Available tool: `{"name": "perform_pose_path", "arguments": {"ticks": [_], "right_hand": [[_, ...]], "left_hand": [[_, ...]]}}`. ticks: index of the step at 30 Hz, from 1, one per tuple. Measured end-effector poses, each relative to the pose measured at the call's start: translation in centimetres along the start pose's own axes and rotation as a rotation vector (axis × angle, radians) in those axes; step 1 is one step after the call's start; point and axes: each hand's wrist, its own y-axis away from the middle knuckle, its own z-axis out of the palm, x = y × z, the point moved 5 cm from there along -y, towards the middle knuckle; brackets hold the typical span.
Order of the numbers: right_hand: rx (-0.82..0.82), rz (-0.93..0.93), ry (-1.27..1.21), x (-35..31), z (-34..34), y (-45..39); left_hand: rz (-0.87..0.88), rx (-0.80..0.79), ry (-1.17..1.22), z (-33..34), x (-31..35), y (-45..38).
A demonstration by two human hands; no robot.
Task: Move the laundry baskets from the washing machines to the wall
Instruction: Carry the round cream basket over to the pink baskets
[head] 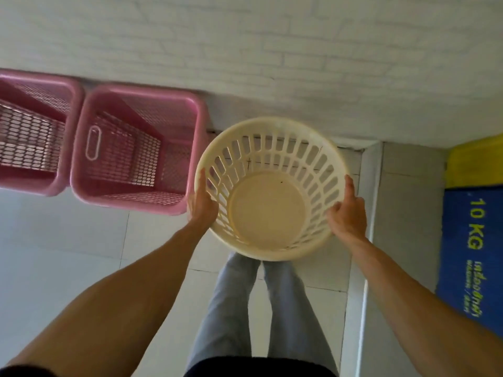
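A round cream laundry basket (268,213) with slotted sides is held above the floor, close to the white brick wall (245,50). My left hand (202,204) grips its left rim and my right hand (347,213) grips its right rim. The basket is empty. Two square pink mesh baskets stand side by side on the floor against the wall: one (138,151) just left of the cream basket, the other (30,131) at the far left, cut off by the frame edge.
A white tiled floor (68,240) spreads to the left. A grey ledge (402,213) runs along the right, with a blue and yellow machine panel (473,240) marked 10 KG beyond it. My legs in grey trousers (245,308) stand below the basket.
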Motion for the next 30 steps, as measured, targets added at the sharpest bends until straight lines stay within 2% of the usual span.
{"name": "perform_pose_path", "arguments": {"ticks": [6,11,15,21,25,30], "right_hand": [[-0.003,-0.021,-0.010,1.3,7.1,-9.6],[-0.007,-0.054,-0.029,3.2,13.9,-16.5],[0.022,-0.062,-0.030,3.2,17.2,-17.8],[0.016,-0.067,0.023,3.2,19.9,-19.4],[0.011,-0.090,0.062,2.9,20.8,-20.2],[-0.029,-0.091,0.153,3.0,21.0,-20.6]], "left_hand": [[-0.074,-0.036,0.070,7.7,-2.8,-7.8],[-0.051,-0.015,0.179,13.1,-5.4,-13.0],[0.052,0.065,0.076,14.9,-8.0,-15.5],[0.170,0.160,0.054,16.9,-10.2,-17.5],[0.094,0.142,0.062,18.2,-11.7,-18.4],[0.117,0.114,0.083,18.2,-10.5,-18.1]]}}
